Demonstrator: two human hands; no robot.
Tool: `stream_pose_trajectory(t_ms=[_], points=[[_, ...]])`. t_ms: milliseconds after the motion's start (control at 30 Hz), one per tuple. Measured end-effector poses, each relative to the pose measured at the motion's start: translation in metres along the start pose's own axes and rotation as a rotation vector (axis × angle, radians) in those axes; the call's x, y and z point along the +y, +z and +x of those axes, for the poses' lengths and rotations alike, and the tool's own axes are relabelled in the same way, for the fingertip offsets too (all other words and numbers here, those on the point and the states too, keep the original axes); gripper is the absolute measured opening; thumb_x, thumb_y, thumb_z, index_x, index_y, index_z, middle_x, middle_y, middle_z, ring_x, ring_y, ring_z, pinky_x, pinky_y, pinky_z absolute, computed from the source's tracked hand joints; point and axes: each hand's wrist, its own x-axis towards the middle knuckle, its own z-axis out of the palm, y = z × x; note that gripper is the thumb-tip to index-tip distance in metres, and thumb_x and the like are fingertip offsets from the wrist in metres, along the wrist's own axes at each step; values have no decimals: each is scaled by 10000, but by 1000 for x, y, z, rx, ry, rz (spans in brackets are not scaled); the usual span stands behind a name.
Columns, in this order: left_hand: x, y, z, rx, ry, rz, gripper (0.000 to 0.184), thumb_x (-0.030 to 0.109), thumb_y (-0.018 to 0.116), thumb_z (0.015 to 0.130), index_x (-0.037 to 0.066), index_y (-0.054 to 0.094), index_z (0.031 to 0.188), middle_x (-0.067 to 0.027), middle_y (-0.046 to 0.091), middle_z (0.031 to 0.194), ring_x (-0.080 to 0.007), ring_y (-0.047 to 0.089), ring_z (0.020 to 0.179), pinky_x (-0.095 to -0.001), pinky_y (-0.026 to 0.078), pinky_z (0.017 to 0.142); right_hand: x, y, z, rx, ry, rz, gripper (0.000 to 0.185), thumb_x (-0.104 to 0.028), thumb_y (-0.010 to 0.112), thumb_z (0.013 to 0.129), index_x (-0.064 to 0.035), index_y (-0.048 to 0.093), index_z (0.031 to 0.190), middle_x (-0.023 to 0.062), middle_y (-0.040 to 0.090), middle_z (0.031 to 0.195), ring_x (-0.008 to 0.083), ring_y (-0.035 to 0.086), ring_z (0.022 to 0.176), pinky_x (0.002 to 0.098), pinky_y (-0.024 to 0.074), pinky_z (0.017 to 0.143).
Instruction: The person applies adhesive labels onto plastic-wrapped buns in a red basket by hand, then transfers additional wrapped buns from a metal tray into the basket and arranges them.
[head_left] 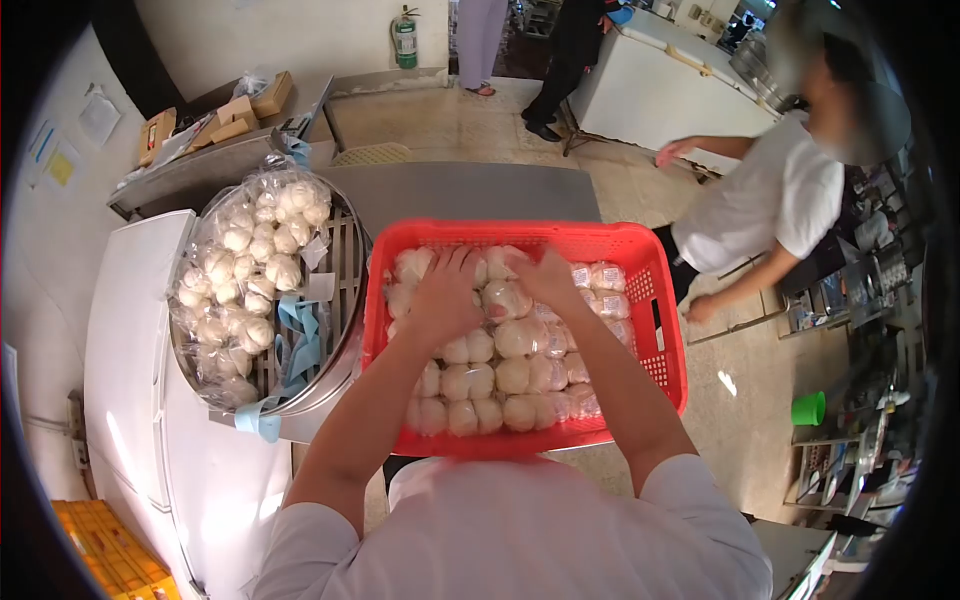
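Note:
In front of me stands a red plastic crate [655,290] filled with rows of round white buns [520,338] wrapped in clear plastic, some with printed labels. My left hand [447,297] reaches into the left part of the crate, fingers stretched over the buns at the far side. Across from it, my right hand [545,278] is over the far rows near the middle; motion smears its fingers, so I cannot make out whether it grips a bun. To the left, more bagged buns [240,265] lie heaped on a slatted round steamer tray [345,240].
Light blue cloth strips [297,345] hang over the tray. A grey table [470,190] supports the crate. On the right a person [760,200] in a white shirt stands close by. White cabinets [140,330] line the left; cardboard boxes [235,118] sit behind.

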Motion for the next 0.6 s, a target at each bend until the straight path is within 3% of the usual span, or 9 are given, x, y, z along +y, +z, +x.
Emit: stream_pose_trajectory(t_ms=[33, 133, 233, 433, 533, 600], points=[[-2, 3, -1, 16, 2, 9, 959, 478, 868, 734, -42, 476, 1438, -212, 498, 1490, -362, 429, 1423, -474, 310, 1229, 2, -13, -9, -3, 48, 7, 810, -606, 769, 844, 129, 655, 1165, 326, 711, 1086, 426, 699, 1098, 476, 547, 935], [-7, 9, -1, 25, 19, -12, 948, 487, 855, 749, -50, 477, 1434, -216, 497, 1492, -362, 422, 1432, -480, 301, 1234, -4, -53, -63, -424, 231, -57, 791, -564, 769, 868, 110, 602, 1246, 218, 718, 1030, 283, 724, 969, 430, 564, 835], [2, 1, -2, -19, -20, -22, 933, 483, 837, 773, -54, 471, 1444, -222, 489, 1503, -366, 414, 1438, -488, 293, 1238, -14, -27, -105, -399, 19, -118, 811, -600, 772, 840, 102, 636, 1223, 311, 693, 1191, 411, 677, 1149, 479, 527, 972], [6, 12, -5, 15, -20, 90, 882, 460, 772, 855, -34, 438, 1504, -239, 440, 1555, -381, 392, 1466, -494, 297, 1235, 2, -5, -103, -313, -26, -159, 815, -594, 770, 846, 96, 623, 1254, 283, 703, 1165, 398, 682, 1126, 462, 527, 961], [40, 14, -26, -87, 241, 141, 692, 391, 700, 923, 26, 497, 1474, -221, 430, 1568, -354, 391, 1478, -521, 318, 1215, 5, -29, -117, -361, 125, 24, 836, -550, 761, 869, 110, 562, 1339, 271, 704, 1164, 381, 687, 1112, 461, 524, 966], [52, 24, -60, -227, 255, 72, 603, 353, 671, 949, 56, 540, 1457, -225, 446, 1557, -356, 392, 1479, -525, 327, 1207, 17, -49, -130, -406, 228, 2, 797, -490, 767, 897, 100, 523, 1374, 219, 703, 1112, 281, 697, 1007, 374, 557, 804]])
